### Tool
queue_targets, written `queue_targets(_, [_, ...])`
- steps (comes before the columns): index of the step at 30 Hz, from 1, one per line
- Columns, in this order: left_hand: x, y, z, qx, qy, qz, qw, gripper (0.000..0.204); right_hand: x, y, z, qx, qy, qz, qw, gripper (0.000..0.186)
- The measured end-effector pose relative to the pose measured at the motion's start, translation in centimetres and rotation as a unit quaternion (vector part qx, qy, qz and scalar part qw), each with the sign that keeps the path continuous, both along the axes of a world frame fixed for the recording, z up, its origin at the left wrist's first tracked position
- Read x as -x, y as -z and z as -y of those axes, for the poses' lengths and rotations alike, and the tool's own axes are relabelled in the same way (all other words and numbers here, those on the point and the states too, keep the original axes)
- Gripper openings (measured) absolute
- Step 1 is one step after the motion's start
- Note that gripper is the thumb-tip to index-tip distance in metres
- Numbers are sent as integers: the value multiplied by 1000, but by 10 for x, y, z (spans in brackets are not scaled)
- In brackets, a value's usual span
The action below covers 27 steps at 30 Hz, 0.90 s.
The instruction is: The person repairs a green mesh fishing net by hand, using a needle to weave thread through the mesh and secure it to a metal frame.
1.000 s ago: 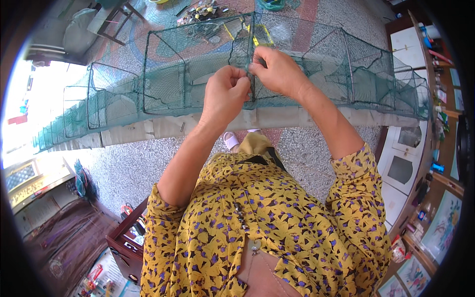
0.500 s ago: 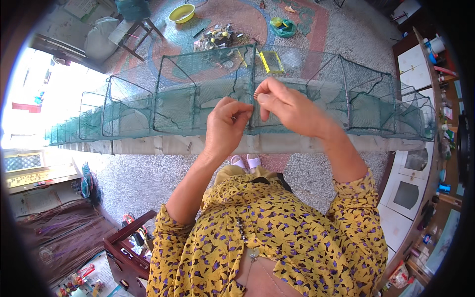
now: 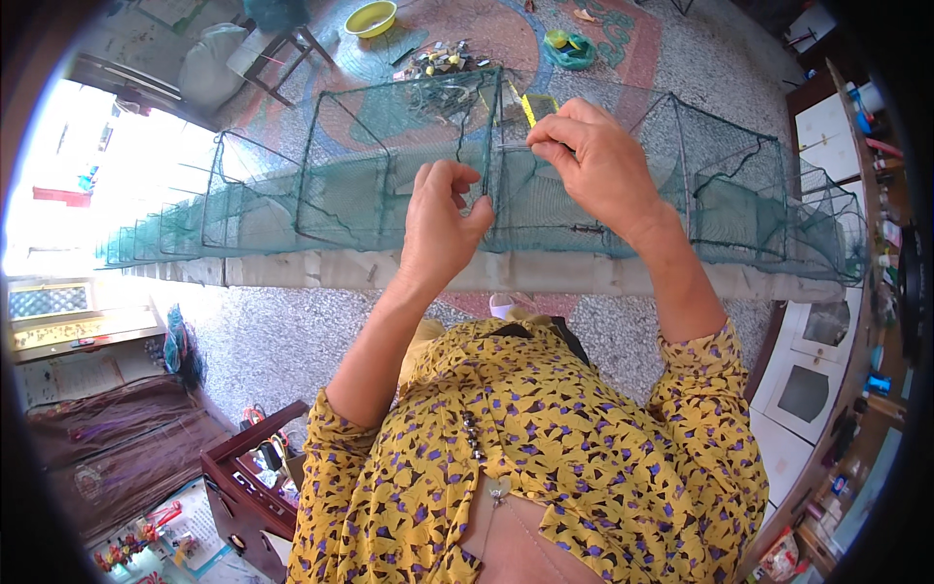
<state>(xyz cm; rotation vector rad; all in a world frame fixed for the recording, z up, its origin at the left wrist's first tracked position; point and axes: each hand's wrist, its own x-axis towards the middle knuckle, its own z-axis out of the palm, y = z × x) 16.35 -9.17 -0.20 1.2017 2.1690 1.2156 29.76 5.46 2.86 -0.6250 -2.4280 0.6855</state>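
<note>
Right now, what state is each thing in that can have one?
Long green mesh cage trap with wire frames: stretched out lengthwise, resting along a pale bench.
Left hand: curled, fingers at the netting.
Right hand: raised, fingertips pinched together at the trap's top.
Yellow round bowl: upright on floor.

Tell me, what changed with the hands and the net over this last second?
The hands came apart: the right hand now pinches higher up, the left hand lower, fingers curled at the net. The net stayed stretched across the floor, both hands working at its middle frame.
</note>
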Motion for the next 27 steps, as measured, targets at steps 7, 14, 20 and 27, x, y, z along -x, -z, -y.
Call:
queue_targets(7, [6,8,-7,47,37,86,995,49,-6,3,-3,-42,6,40,998,7])
queue_targets(14, [5,12,-16,43,45,214,975,53,-6,14,-8,-4,-20,14,1000,8])
queue_targets(20, [7,18,-22,54,52,285,956,55,34,21,15,112,14,-101,988,11])
queue_targets(27, [4,18,-21,37,35,271,961,51,55,-4,23,-219,1,238,946,8])
